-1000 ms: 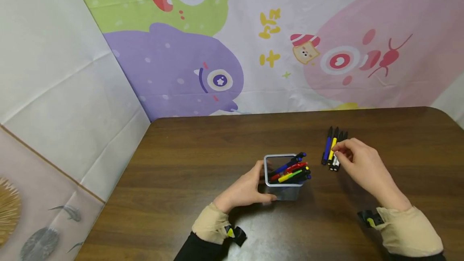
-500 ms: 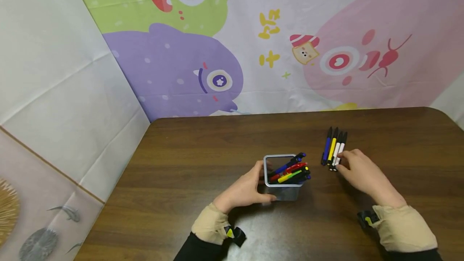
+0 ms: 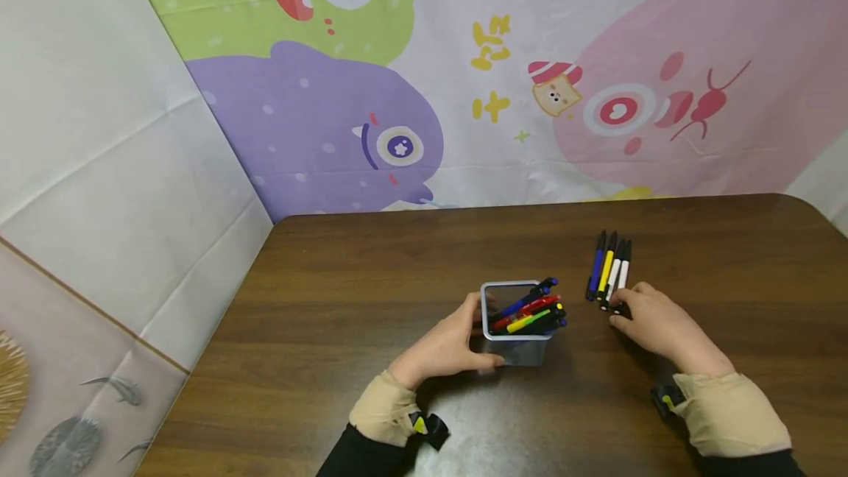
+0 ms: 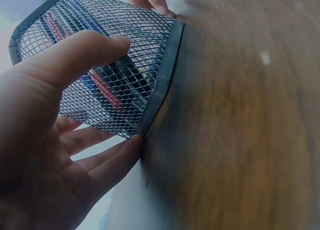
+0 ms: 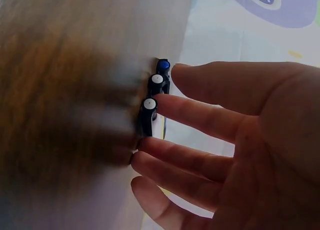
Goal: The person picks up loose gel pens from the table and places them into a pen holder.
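In the head view my left hand (image 3: 440, 344) grips a square mesh pen holder (image 3: 520, 352) from its left side, thumb at the near wall. The left wrist view shows the thumb across the mesh (image 4: 145, 75) and fingertips at its base rim. Pens (image 3: 526, 311) in blue, red, yellow-green and black lean to the right inside the holder. Near the lower ends of a row of pens is my right hand (image 3: 662, 322); its fingers extend to the pen ends (image 5: 149, 104). The row has a blue pen (image 3: 596, 267), a yellow pen (image 3: 606, 271) and two white pens (image 3: 624, 271).
Both the holder and the loose pens are on a brown wooden table (image 3: 351, 300). Behind its far edge hangs a cartoon-printed cloth (image 3: 411, 94). A pale panel (image 3: 119, 94) stands to the left.
My right hand has come down from above the white pens toward their near ends, bringing more of them into sight. My left hand and the pen holder stay in place.
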`<control>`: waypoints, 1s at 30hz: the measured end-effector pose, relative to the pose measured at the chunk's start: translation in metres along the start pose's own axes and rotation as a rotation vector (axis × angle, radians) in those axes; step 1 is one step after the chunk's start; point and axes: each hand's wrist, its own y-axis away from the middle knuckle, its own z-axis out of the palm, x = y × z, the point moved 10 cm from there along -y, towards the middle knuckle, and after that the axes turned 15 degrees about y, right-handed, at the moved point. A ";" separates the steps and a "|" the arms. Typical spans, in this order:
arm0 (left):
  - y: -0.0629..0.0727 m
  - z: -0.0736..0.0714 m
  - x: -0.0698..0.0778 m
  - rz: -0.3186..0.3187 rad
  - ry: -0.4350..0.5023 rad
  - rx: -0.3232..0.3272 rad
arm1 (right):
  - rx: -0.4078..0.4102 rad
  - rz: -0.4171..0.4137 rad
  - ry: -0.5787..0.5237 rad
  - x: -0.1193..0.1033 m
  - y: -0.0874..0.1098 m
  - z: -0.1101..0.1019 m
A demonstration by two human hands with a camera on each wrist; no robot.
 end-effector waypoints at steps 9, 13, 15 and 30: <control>-0.001 0.001 -0.002 -0.010 0.016 0.001 | 0.121 -0.025 0.064 -0.004 -0.001 -0.007; -0.001 0.001 -0.002 -0.010 0.019 0.001 | 0.128 -0.025 0.066 -0.005 -0.002 -0.008; -0.001 0.001 -0.001 -0.006 0.020 0.001 | 0.114 -0.024 0.060 -0.005 -0.002 -0.007; 0.000 0.001 -0.001 -0.002 0.032 -0.006 | -0.093 0.077 -0.020 0.005 0.002 0.010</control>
